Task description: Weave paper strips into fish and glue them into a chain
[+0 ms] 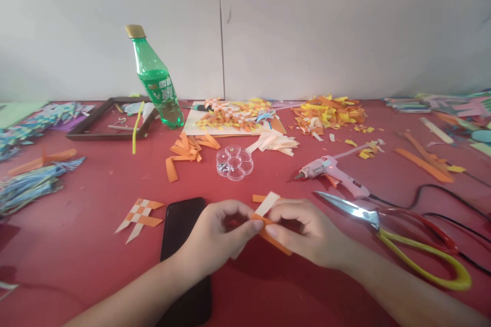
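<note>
Between both hands, above the red table, are crossed orange and white paper strips [276,241]. My left hand [220,235] pinches them between thumb and forefinger from the left. My right hand [309,230] grips them from the right, its thumb close to the left thumb. A white end sticks up between the hands, and an orange end points down to the right. The fingers hide how the strips interlock. To the left lies a woven orange-and-white paper fish [141,216]. Under my left forearm is a black phone [184,225], partly covered.
Scissors [383,230] with red and yellow handles lie right of my right hand, below a pink glue gun [337,171] with a black cord. Ahead are a clear flower-shaped tray [235,162], orange strips [187,150], white strips [278,141] and a green bottle [157,82].
</note>
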{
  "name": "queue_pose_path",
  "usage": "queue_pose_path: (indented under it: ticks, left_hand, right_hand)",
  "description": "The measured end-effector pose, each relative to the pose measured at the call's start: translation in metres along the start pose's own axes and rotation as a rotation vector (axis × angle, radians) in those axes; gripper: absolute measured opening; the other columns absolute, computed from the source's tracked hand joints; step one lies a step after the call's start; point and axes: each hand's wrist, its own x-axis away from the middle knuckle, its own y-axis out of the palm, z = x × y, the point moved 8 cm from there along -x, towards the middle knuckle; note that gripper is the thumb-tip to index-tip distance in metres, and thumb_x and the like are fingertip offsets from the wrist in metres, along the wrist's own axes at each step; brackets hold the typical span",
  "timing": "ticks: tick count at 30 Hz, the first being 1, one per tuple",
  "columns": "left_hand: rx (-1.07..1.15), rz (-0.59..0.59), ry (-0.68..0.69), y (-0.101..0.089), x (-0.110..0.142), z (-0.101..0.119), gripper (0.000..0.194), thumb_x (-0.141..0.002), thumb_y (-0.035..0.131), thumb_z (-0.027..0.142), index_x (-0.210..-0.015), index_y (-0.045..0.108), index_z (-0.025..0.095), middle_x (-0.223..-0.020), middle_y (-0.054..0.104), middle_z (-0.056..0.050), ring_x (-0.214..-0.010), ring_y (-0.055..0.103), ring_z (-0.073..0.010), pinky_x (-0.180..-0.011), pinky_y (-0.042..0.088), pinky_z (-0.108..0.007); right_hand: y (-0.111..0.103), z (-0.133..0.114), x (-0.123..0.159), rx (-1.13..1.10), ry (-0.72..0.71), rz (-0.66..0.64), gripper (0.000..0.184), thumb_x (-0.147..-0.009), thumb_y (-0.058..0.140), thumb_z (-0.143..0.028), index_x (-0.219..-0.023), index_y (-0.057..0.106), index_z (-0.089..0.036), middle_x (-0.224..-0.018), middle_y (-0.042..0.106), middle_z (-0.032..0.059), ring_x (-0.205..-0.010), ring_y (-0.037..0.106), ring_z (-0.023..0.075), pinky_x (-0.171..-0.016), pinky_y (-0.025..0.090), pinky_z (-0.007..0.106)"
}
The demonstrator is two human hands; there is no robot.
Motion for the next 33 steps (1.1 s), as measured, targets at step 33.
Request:
queue_pose_path:
  ticks: [33]
  left_hand:
    - [0.346, 0.145, 0.019, -0.016, -0.001, 0.002, 0.025, -0.076, 0.08, 0.039, -0.077, 0.066, 0.017, -0.067, 0.067, 0.005, -0.059, 0.061, -0.0063, -0.071, 0.054, -0.022]
  right_hand:
    - [-0.022, -0.003, 0.004, 0.036, -0.001, 0.168, 0.03, -0.094, 0.053, -0.033, -0.067, 0.055, -0.019, -0.061, 0.047, -0.0038, -0.048, 0.037, 0.0063, -0.043, 0.027, 0.022]
